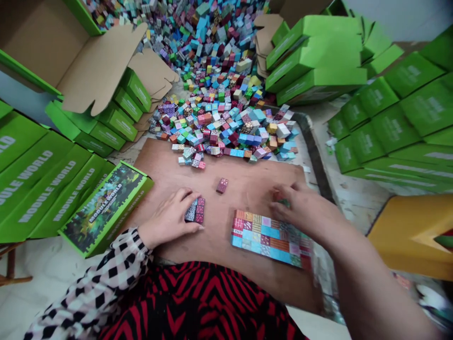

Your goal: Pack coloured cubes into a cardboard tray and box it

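Observation:
My left hand [170, 218] lies on the brown board [212, 245], its thumb and fingers curved round a small cluster of patterned blocks [199, 210], grey and dark pink on top. My right hand [299, 208] is over the board on the right, fingers pinched on a small block [284, 202] that shows some green; the rest of it is covered and blurred. Just below that hand sits a flat rectangle of blocks [265, 232] in neat rows, some marked TNT, its right end partly behind my wrist. Between my hands a single dark pink block [222, 185] lies alone.
A large heap of loose coloured blocks [226, 123] spreads behind the board. Green boxes [49, 184] line the left, with a printed Module World box [106, 208] against the board. More green boxes [318, 56] stand at right, near a yellow object [406, 231].

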A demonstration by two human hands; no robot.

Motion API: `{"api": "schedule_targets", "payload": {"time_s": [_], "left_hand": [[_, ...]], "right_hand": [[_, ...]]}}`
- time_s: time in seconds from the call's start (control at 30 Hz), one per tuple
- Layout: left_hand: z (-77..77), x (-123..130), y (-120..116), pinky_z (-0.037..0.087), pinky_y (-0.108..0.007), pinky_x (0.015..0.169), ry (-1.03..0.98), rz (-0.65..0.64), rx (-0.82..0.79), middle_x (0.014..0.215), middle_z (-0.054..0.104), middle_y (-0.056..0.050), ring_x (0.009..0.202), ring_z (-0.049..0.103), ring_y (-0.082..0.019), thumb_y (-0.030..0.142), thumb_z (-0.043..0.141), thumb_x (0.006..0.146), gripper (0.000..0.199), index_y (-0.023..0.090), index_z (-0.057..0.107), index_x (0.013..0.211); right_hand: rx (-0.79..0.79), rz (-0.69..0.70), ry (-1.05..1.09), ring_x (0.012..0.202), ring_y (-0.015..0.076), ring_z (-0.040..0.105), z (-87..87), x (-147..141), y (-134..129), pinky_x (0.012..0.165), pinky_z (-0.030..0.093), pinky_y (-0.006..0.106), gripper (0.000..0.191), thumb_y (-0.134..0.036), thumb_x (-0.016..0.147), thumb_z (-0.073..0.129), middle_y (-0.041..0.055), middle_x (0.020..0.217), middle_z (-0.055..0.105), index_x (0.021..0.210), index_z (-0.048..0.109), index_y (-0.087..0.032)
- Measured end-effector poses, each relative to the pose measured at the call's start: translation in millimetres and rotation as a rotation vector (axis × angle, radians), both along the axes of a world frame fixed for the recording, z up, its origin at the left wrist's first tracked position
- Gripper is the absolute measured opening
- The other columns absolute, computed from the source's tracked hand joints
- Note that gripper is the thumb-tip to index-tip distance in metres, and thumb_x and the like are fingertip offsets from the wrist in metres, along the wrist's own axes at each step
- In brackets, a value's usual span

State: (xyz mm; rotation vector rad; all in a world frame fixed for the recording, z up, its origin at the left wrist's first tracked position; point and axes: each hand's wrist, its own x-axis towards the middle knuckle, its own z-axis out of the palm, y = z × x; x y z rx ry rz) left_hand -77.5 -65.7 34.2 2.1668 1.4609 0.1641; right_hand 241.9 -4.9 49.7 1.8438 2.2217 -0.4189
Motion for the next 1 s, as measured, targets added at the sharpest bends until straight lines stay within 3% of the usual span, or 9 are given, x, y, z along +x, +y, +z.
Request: {"api": "schedule_targets", "payload": {"time_s": [0.07, 0.13, 0.23, 0.3, 0.4, 0.5, 0.8, 0.9, 1.0], "left_hand": [[0.9, 0.4, 0.1, 0.044, -0.046, 0.100, 0.002, -0.010, 0.002, 0.133, 0.044, -0.011, 0.119, 0.048, -0.029, 0.050, 0.068, 0.075, 0.072, 0.021, 0.043, 0.135], [1.0, 1.0, 0.3, 0.045, -0.046, 0.099, -0.002, -0.013, 0.003, 0.131, 0.045, -0.011, 0.117, 0.050, -0.029, 0.046, 0.066, 0.076, 0.064, 0.021, 0.047, 0.132], [-0.6, 1.3, 0.0, 0.045, -0.046, 0.099, -0.013, -0.004, 0.018, 0.130, 0.046, -0.011, 0.116, 0.050, -0.029, 0.046, 0.066, 0.077, 0.061, 0.021, 0.049, 0.130], [-2.2, 1.0, -0.5, 0.045, -0.046, 0.100, -0.016, 0.004, 0.037, 0.131, 0.046, -0.011, 0.117, 0.050, -0.029, 0.046, 0.066, 0.076, 0.061, 0.021, 0.049, 0.129], [-3.5, -0.1, -1.5, 0.045, -0.046, 0.100, -0.018, 0.010, 0.041, 0.131, 0.046, -0.011, 0.118, 0.050, -0.030, 0.043, 0.068, 0.076, 0.063, 0.021, 0.048, 0.130], [-3.0, -1.4, -2.4, 0.045, -0.046, 0.100, -0.030, 0.002, 0.017, 0.132, 0.045, -0.012, 0.119, 0.049, -0.030, 0.041, 0.069, 0.076, 0.064, 0.020, 0.047, 0.132], [-7.9, -3.1, -4.0, 0.044, -0.048, 0.102, -0.073, -0.002, 0.018, 0.135, 0.042, -0.013, 0.123, 0.047, -0.031, 0.051, 0.070, 0.075, 0.075, 0.024, 0.041, 0.138], [-4.7, -0.1, -5.2, 0.044, -0.048, 0.101, -0.034, -0.011, 0.018, 0.137, 0.041, -0.014, 0.123, 0.047, -0.032, 0.053, 0.074, 0.069, 0.084, 0.025, 0.038, 0.140], [1.8, 5.7, -6.1, 0.045, -0.051, 0.098, 0.046, 0.008, 0.022, 0.137, 0.042, -0.013, 0.121, 0.048, -0.034, 0.056, 0.072, 0.070, 0.081, 0.027, 0.041, 0.139]], "right_hand": [[0.001, -0.007, 0.094, 0.080, 0.0244, 0.059, -4.2, 6.3, -3.2, 0.073, 0.046, 0.037, 0.020, -0.020, 0.082, 0.052, 0.0121, 0.090, 0.059, 0.097, 0.064, -0.015], [0.081, -0.037, 0.241, 0.082, 0.0235, 0.059, -4.7, -1.5, -9.5, 0.076, 0.046, 0.036, 0.023, -0.018, 0.080, 0.052, 0.0104, 0.090, 0.061, 0.100, 0.064, -0.015], [0.123, -0.050, 0.566, 0.082, 0.0197, 0.060, 1.9, -36.2, -23.7, 0.075, 0.047, 0.032, 0.030, -0.023, 0.082, 0.056, 0.0069, 0.096, 0.062, 0.111, 0.061, -0.019], [0.012, 0.035, 0.718, 0.081, 0.0165, 0.060, 7.5, -66.5, -33.0, 0.075, 0.048, 0.029, 0.031, -0.021, 0.083, 0.057, 0.0049, 0.099, 0.062, 0.113, 0.060, -0.021], [-0.123, 0.194, 0.588, 0.087, 0.0195, 0.061, 12.4, -103.8, -41.3, 0.078, 0.047, 0.031, 0.027, -0.022, 0.084, 0.059, 0.0077, 0.100, 0.062, 0.110, 0.063, -0.019], [-0.168, 0.235, 0.397, 0.093, 0.0251, 0.061, 12.3, -119.9, -43.4, 0.077, 0.047, 0.035, 0.028, -0.029, 0.085, 0.059, 0.0112, 0.103, 0.062, 0.110, 0.063, -0.017], [-0.217, 0.208, 0.592, 0.098, 0.0222, 0.062, -1.8, -116.8, -50.2, 0.086, 0.046, 0.034, 0.035, -0.017, 0.086, 0.054, 0.0098, 0.107, 0.065, 0.120, 0.057, -0.016], [-0.127, 0.176, 0.662, 0.091, 0.0202, 0.061, -4.6, -108.2, -39.3, 0.083, 0.047, 0.034, 0.038, -0.019, 0.086, 0.053, 0.0063, 0.102, 0.065, 0.124, 0.053, -0.020], [0.011, 0.134, 0.505, 0.091, 0.0219, 0.059, -3.0, -100.4, -18.0, 0.082, 0.046, 0.035, 0.034, -0.020, 0.088, 0.050, 0.0115, 0.110, 0.058, 0.121, 0.054, -0.017]]}}
